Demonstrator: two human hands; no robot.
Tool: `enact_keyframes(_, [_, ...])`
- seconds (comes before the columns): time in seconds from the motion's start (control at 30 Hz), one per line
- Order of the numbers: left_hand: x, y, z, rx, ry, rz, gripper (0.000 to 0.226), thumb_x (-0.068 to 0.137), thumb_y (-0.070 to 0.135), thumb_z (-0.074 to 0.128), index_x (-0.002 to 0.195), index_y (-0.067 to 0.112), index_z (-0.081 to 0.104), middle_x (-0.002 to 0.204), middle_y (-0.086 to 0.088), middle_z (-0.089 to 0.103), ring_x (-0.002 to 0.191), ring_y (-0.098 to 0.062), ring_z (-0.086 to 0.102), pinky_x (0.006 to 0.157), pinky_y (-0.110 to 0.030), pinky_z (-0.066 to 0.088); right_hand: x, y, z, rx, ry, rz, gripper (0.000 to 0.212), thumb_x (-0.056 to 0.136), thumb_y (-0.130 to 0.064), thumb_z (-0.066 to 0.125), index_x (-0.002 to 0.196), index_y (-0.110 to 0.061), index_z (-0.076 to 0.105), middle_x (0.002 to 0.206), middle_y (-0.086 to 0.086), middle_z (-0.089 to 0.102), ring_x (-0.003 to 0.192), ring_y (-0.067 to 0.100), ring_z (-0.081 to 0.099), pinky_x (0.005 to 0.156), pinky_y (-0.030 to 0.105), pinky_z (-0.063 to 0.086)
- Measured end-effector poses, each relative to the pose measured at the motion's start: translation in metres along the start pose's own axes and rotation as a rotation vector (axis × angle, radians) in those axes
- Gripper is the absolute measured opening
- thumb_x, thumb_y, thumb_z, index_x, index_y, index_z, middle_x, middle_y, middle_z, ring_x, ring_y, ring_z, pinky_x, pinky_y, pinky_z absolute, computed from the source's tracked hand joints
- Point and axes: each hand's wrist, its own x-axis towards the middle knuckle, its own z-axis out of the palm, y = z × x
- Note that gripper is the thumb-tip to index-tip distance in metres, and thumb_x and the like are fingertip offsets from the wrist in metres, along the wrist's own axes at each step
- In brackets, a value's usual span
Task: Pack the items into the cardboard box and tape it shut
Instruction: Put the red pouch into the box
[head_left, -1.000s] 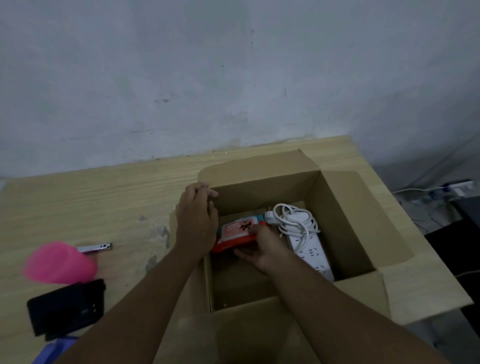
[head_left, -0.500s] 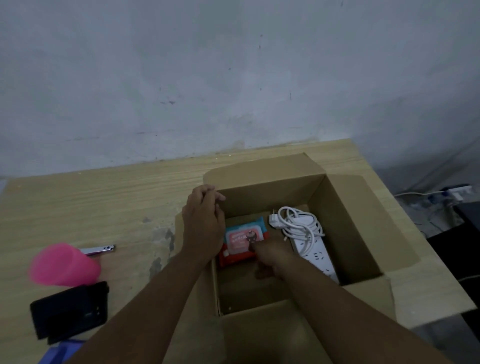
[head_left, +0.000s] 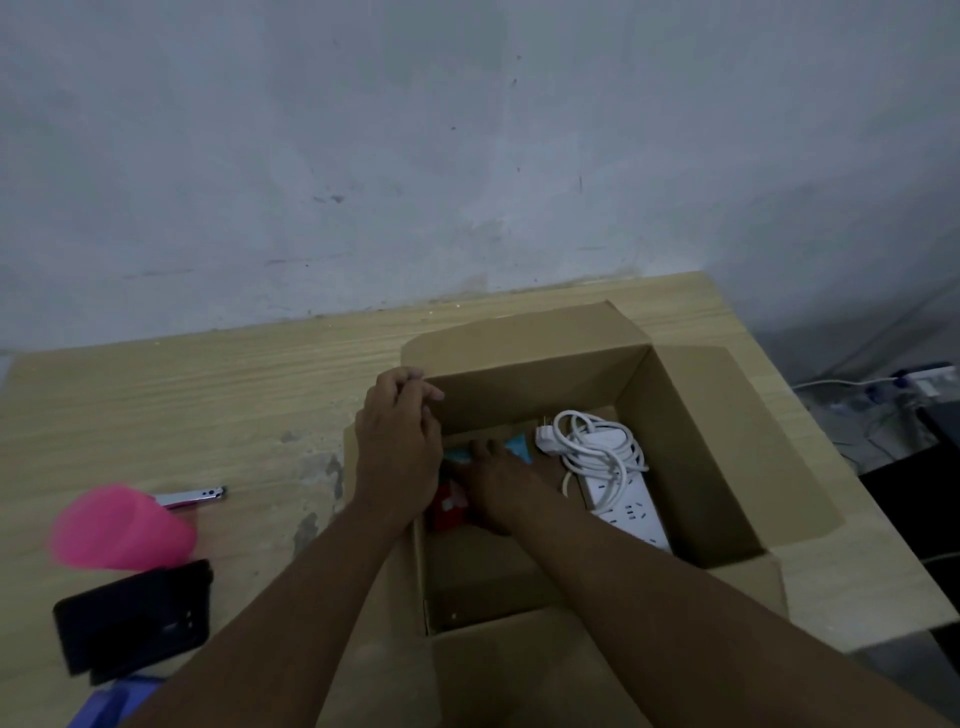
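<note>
Right fingers press flat on the packet inside the box.

Inside the open cardboard box, the white power strip with its coiled cord is taking up the right side of the floor, while the right hand is pressing down on a red-and-blue packet at the left wall. The left hand is blocking the left rim. Bare box floor is lying open toward the near wall, below the packet.
</note>
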Motion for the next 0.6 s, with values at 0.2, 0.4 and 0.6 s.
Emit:
enact_keyframes(0.2, [0.001,0.001,0.0,0.002,-0.001,0.004,0.02,0.087,0.004,0.051,0.097,0.018,0.061,0.121,0.001,0.048,0.117,-0.013,0.044,0.096,-0.036,0.042,-0.001,0.024,-0.006,-0.07,-0.036,-0.006,0.054,0.097,-0.03,0.046,0.148,-0.034,0.03,0.151,0.02,0.027,0.13,0.04,0.038,0.101,0.047,0.04])
enact_keyframes(0.4, [0.0,0.003,-0.002,-0.014,-0.007,-0.003,0.021,0.087,0.004,0.051,0.098,0.019,0.061,0.123,0.001,0.048,0.118,-0.014,0.045,0.097,-0.041,0.044,-0.006,0.033,-0.003,-0.104,-0.052,-0.017,0.056,0.096,-0.031,0.048,0.148,-0.036,0.028,0.154,0.02,0.02,0.135,0.04,0.032,0.104,0.047,0.037])
enact_keyframes(0.6, [0.0,-0.001,-0.001,-0.022,-0.008,0.0,0.022,0.086,0.005,0.05,0.098,0.02,0.06,0.124,0.002,0.048,0.118,-0.012,0.044,0.096,-0.042,0.045,-0.005,0.042,0.0,-0.084,-0.046,0.015,0.056,0.095,-0.035,0.048,0.147,-0.038,0.027,0.154,0.02,0.02,0.134,0.041,0.034,0.106,0.049,0.038])
